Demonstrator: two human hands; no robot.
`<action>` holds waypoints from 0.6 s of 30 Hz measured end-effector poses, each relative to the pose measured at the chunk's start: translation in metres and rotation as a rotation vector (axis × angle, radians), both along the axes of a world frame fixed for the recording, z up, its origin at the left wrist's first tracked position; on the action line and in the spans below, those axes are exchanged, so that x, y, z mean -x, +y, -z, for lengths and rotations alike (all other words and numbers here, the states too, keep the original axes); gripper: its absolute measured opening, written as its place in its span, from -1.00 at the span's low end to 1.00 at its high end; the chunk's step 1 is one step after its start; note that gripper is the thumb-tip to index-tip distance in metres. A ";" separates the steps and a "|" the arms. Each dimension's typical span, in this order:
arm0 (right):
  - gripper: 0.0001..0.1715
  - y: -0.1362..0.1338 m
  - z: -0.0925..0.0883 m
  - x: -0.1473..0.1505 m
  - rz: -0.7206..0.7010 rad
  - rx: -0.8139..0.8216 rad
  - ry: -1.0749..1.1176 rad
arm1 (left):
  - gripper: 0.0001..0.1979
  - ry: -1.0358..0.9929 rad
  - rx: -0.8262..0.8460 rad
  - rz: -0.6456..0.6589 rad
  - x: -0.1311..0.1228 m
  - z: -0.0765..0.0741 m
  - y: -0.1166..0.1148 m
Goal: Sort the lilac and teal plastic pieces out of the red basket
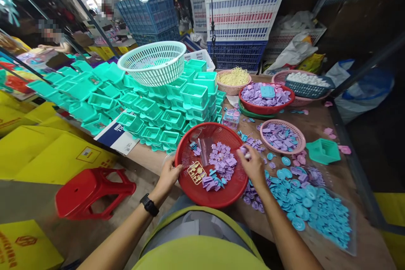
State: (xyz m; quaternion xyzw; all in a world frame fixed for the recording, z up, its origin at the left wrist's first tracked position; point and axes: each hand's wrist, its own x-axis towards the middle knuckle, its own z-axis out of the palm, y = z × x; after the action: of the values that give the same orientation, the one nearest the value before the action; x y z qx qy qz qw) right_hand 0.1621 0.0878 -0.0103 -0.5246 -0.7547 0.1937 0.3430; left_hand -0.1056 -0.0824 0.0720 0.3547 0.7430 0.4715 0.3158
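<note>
A red plastic basket (207, 128) is tilted towards me at the table's front edge, partly over my lap. My left hand (171, 174) is closed on its left rim, thumb on top. Inside lie purple plastic pieces (223, 158), a few blue pieces (212, 177), a cream-coloured sprue frame (196, 173) and a clear plastic bag (206, 151). At the right rim my right hand (253, 165) is closed, with small purple and white pieces (244, 152) showing at its fingers. Their exact kind is too small to make out.
Stacked teal tubs (164, 114) fill the left side, with a pale basket (152, 65) on top. Right of me are a pink basket (302, 130) of purple pieces, loose blue discs (287, 194) and a bag of blue parts (332, 215). A red stool (85, 190) stands left.
</note>
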 end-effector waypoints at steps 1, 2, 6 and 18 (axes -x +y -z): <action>-0.38 0.006 0.003 -0.011 0.095 -0.031 0.048 | -0.62 -0.014 0.008 -0.004 0.001 0.000 0.000; -0.32 0.012 0.008 -0.021 0.172 -0.055 0.068 | -0.60 -0.033 0.017 -0.004 0.001 -0.001 0.000; -0.38 0.017 0.021 -0.041 0.158 -0.140 -0.035 | -0.56 -0.062 0.044 -0.013 0.000 0.000 0.001; -0.46 -0.055 0.015 0.030 -0.443 0.203 -0.466 | -0.58 -0.089 0.043 -0.027 -0.010 -0.005 0.009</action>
State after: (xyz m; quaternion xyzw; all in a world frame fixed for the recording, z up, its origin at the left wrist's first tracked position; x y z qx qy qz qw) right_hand 0.1318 0.0331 -0.0249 -0.4096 -0.8853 0.2126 0.0566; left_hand -0.0953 -0.0733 0.0767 0.3166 0.7427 0.4751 0.3499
